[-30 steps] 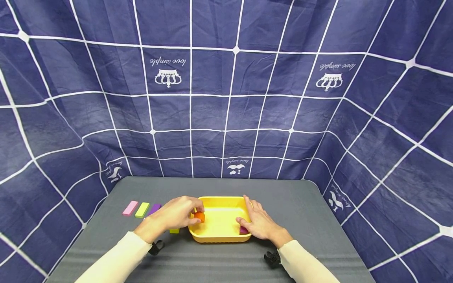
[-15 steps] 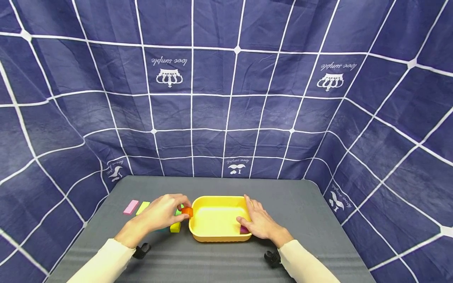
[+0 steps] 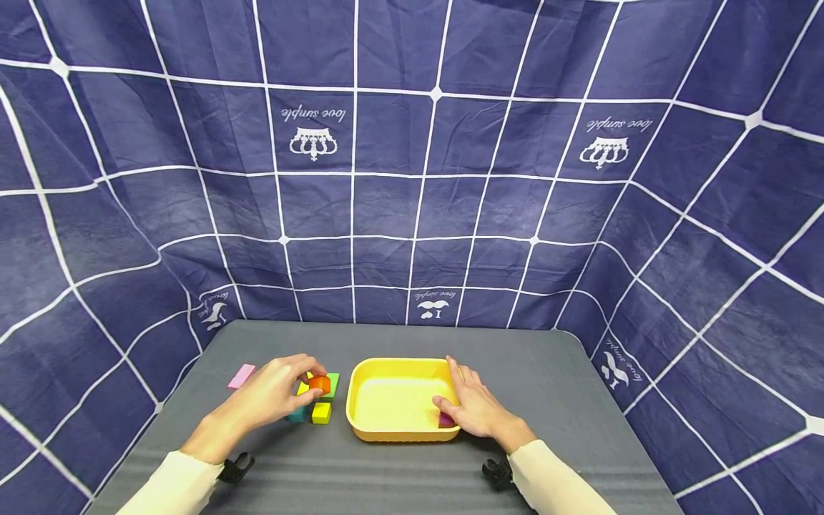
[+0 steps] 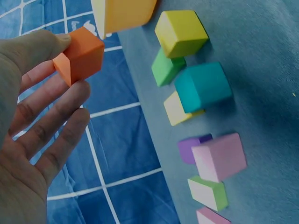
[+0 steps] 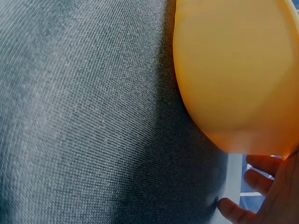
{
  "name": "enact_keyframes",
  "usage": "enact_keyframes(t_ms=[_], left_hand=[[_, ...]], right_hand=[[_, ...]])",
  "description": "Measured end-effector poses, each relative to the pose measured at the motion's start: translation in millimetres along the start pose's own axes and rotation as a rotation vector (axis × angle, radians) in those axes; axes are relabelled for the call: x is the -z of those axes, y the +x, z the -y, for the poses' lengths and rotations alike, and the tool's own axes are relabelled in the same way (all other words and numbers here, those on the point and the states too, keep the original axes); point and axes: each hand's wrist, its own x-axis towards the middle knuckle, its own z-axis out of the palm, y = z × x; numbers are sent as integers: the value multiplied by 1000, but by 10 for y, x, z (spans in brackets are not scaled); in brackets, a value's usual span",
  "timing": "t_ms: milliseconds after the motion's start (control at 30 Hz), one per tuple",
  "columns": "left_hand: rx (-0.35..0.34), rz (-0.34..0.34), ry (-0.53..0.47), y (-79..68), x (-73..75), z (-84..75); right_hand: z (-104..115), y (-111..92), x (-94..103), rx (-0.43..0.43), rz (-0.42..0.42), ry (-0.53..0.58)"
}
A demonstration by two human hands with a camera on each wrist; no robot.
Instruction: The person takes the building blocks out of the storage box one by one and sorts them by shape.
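Observation:
My left hand [image 3: 270,390] pinches an orange block [image 3: 320,385] between thumb and fingers, left of the yellow tray [image 3: 403,435]. In the left wrist view this orange block [image 4: 84,53] sits at the thumb tip, with the other fingers spread loosely. My right hand [image 3: 479,406] rests at the tray's right rim. Its thumb reaches over the inside, above a maroon block [image 3: 445,420] in the near right corner, partly hidden. In the right wrist view, the relaxed fingers lie along the outside of the tray wall [image 5: 238,70].
Several blocks lie left of the tray: a yellow cube [image 3: 321,413], a green one [image 3: 333,383], a teal one [image 4: 203,86], and purple [image 4: 187,150], light green [image 4: 208,193] and pink [image 4: 222,156] ones. A patterned blue curtain [image 3: 412,200] stands behind the grey table [image 3: 515,357].
My left hand has moved left with the orange block, from over the tray's left rim to above the blocks on the table. My right hand has stayed at the tray.

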Motion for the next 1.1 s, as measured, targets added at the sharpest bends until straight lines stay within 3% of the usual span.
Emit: enact_keyframes(t_ms=[133, 400, 533, 733, 1000, 1100], left_hand=[[47, -7, 48, -26, 77, -107], [95, -53, 76, -180, 167, -38], [104, -80, 97, -282, 210, 46], [44, -156, 182, -447, 257, 202], [124, -167, 254, -680, 281, 375], [123, -183, 280, -749, 279, 439]], right_hand=[[-6, -18, -3, 3, -11, 14], [5, -25, 24, 0, -8, 21], [0, -32, 28, 0, -5, 23], [-9, -23, 35, 5, -18, 30], [-21, -9, 12, 3, 0, 22], [-23, 3, 11, 10, -1, 18]])
